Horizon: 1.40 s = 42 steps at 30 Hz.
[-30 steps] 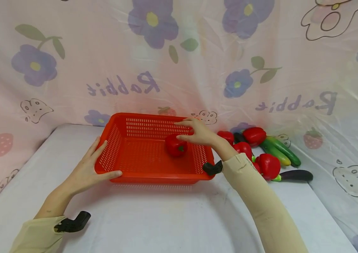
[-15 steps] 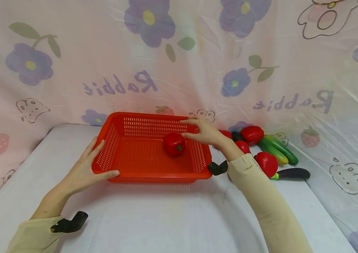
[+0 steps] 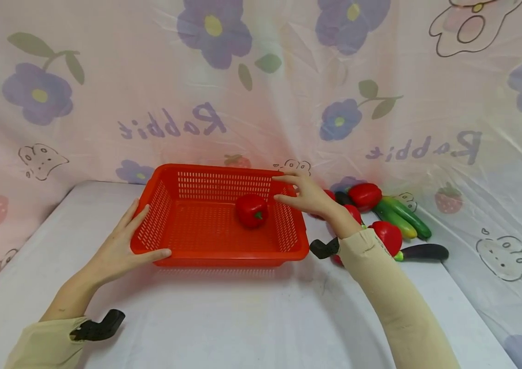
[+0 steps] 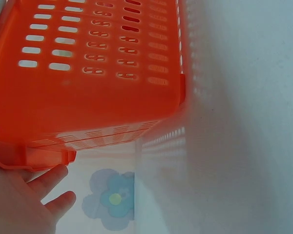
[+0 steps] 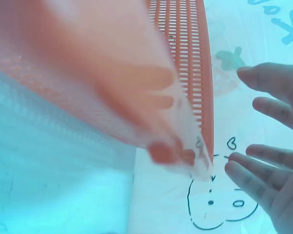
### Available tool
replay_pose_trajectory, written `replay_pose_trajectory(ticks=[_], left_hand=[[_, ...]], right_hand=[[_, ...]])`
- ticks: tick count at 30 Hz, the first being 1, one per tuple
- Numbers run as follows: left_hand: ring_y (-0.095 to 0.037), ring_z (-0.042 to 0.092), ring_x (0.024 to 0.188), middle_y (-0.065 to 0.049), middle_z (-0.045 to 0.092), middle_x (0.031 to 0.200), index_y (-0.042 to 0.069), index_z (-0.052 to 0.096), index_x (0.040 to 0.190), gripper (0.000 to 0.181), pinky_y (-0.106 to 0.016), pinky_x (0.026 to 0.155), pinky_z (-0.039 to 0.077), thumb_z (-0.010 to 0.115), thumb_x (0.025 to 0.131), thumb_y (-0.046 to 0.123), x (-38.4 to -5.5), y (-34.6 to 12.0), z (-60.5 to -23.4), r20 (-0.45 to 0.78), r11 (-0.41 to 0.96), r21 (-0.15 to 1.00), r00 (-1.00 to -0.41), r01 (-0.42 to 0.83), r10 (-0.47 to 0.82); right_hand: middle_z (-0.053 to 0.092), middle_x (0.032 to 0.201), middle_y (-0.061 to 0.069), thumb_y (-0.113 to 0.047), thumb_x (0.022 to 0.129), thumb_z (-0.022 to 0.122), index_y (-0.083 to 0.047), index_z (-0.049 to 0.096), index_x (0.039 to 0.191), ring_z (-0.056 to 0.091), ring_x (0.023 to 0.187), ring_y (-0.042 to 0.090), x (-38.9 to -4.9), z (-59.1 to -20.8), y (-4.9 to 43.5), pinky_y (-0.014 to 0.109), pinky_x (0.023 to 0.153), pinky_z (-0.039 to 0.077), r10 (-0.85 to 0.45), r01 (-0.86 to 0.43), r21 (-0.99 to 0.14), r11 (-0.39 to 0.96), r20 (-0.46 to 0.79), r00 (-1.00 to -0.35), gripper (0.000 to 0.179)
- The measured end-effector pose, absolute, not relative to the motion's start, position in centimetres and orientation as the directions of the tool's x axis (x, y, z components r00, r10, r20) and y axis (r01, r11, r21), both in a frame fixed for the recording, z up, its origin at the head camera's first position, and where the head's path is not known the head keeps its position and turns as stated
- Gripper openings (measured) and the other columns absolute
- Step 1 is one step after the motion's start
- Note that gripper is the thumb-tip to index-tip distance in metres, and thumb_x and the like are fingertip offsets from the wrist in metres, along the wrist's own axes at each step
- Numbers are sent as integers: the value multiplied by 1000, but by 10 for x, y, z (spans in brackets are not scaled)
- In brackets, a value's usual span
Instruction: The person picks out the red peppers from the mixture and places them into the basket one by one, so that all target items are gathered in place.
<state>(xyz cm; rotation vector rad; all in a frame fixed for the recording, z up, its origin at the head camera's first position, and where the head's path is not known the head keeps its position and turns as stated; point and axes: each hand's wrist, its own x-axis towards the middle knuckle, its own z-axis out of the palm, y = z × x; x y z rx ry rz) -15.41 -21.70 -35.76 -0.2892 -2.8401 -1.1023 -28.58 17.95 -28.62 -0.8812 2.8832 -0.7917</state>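
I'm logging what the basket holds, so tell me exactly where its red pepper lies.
In the head view, the red pepper lies inside the red basket, right of its middle, to the left of the person's right hand.

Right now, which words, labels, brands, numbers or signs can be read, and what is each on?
"Rabbit", mirror-reversed: left purple lettering on the backdrop sheet, head view.
"Rabbit", mirror-reversed: right purple lettering on the same sheet, head view.
Right wrist view: rotated lettering on that sheet, cut off by the frame; not readable whole.
Tiny marks on the right sleeve: too small to read.
Red plastic basket, red bell pepper inside: nothing readable.
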Motion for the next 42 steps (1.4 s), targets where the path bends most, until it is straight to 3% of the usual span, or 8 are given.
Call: replay_pose_trajectory(ticks=[11, 17, 24, 42], left_hand=[[-49, 10, 143, -8, -8, 162, 13, 7, 155, 111, -78, 96, 24, 77, 76, 47, -151, -220, -360, 149, 720, 662, -978, 209, 146], [-48, 10, 143, -6, -8, 162, 13, 8, 155, 110, -78, 96, 23, 77, 76, 46, -151, -220, -359, 154, 716, 665, -977, 211, 145], [-48, 10, 143, -6, -8, 162, 13, 8, 155, 111, -78, 97, 23, 77, 75, 46, -151, -219, -358, 160, 715, 665, -976, 215, 145], [-47, 9, 144, -6, -7, 162, 14, 9, 155, 110, -78, 97, 23, 78, 75, 46, -154, -217, -359, 165, 712, 667, -976, 219, 145]], right_hand=[[35, 147, 25, -23, 89, 66, -6, 51, 138, 42, 129, 40, -286, -301, 193, 54, 97, 48, -457, -494, -464, 736, 198, -867, 54], [32, 149, 25, -23, 90, 65, -5, 48, 140, 43, 128, 43, -288, -304, 200, 56, 98, 46, -400, -448, -480, 754, 205, -893, 56], [38, 145, 28, -19, 90, 63, -5, 52, 137, 38, 131, 45, -289, -308, 208, 64, 106, 33, -358, -431, -433, 792, 242, -902, 50], [39, 144, 29, -24, 90, 64, -1, 52, 136, 39, 131, 44, -298, -328, 230, 62, 108, 33, -210, -295, -433, 852, 234, -949, 52]])
